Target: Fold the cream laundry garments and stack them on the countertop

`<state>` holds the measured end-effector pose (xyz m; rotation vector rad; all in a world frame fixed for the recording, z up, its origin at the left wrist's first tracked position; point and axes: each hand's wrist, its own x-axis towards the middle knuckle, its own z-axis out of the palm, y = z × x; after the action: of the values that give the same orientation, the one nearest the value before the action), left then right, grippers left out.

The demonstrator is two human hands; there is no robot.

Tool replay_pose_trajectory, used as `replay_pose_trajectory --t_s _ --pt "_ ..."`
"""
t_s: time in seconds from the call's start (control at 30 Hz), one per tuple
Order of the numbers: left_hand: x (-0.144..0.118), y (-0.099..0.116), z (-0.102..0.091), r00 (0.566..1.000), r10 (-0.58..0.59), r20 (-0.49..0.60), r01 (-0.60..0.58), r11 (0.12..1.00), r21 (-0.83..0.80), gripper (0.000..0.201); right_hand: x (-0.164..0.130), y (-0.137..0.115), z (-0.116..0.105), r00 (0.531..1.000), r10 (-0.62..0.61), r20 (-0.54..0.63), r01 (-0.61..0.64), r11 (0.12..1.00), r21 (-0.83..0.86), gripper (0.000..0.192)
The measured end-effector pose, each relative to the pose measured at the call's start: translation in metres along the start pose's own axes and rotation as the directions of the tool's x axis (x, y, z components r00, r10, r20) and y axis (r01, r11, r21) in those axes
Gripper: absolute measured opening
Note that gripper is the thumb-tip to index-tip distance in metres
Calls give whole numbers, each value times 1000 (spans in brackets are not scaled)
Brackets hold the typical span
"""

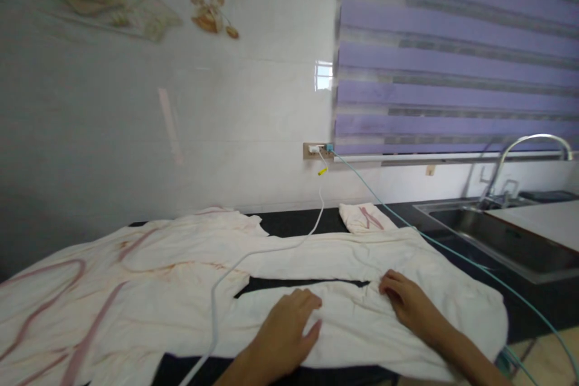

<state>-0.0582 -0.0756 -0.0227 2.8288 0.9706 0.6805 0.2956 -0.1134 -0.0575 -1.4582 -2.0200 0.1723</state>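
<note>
White trousers [312, 259] lie spread across the counter, their two legs pointing left with a dark gap between them. My left hand [289, 329] is over the near leg, thumb and fingers apart and holding nothing; whether it touches the cloth I cannot tell. At the inner end of the gap, where the legs meet, my right hand [407, 301] has its fingers closed on the bunched fabric. A white garment with pink trim [149, 295] covers the left part of the counter, beside the trouser legs.
A white cable [217, 295] runs from the wall socket [312, 151] across the garments. A teal cable [434, 241] crosses the right side. Behind the trousers sits a folded white cloth [357, 211] with pink trim. The sink [534, 274] and tap [502, 163] stand at right.
</note>
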Motion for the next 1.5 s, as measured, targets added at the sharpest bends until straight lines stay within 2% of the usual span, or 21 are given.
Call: replay_pose_trajectory --t_s 0.07,0.13,0.27,0.4,0.53,0.7,0.8,0.87,1.0,1.1,1.17,1.2,1.27,1.37,1.5 --pt "-8 5 6 998 -15 59 13 999 40 39 -2 4 -2 999 -25 22 26 999 -18 28" --pt "-12 1 6 991 -38 128 27 996 84 46 -5 8 -5 999 -25 40 27 998 -61 33" --pt "-15 -17 0 968 -93 235 57 986 156 56 -11 12 -11 992 38 121 -20 988 -152 59" --pt "-29 -34 -3 975 -74 209 27 975 220 58 -11 14 -15 967 88 238 -40 979 -202 73" --pt "-47 -45 -11 985 -38 169 -5 968 249 62 -8 15 -17 952 112 286 -46 972 -228 80" --pt "-57 -36 -29 961 -67 268 17 983 184 67 -7 14 -17 941 127 315 -46 967 -252 80" --pt "-66 -25 -35 960 -16 278 -20 992 128 76 -8 14 -18 942 128 312 -48 967 -250 78" --pt "-75 -17 -35 974 22 227 -49 992 114 77 -8 13 -20 952 101 290 -35 974 -223 75" --pt "-88 2 -32 995 44 92 -61 980 188 58 -13 -3 -26 991 -23 132 38 992 -117 66" --pt "-84 15 -32 996 32 87 -51 975 218 43 -25 -33 -32 994 -100 42 102 993 -51 56" --pt "-76 20 -32 992 -8 129 -20 976 218 20 -37 -55 -34 982 -171 81 174 984 -31 53" --pt "-72 20 -31 988 -24 152 -10 975 221 16 -44 -65 -34 971 -209 119 215 976 -35 55" --pt "-65 18 -28 985 -24 169 -15 973 228 22 -54 -79 -32 948 -247 202 269 959 -85 49" --pt "-58 13 -25 986 2 165 -41 972 232 28 -61 -86 -28 941 -183 286 247 947 -207 28" --pt "-44 15 -35 961 -56 271 -23 960 279 32 -59 -84 -26 931 -141 338 245 926 -289 10"
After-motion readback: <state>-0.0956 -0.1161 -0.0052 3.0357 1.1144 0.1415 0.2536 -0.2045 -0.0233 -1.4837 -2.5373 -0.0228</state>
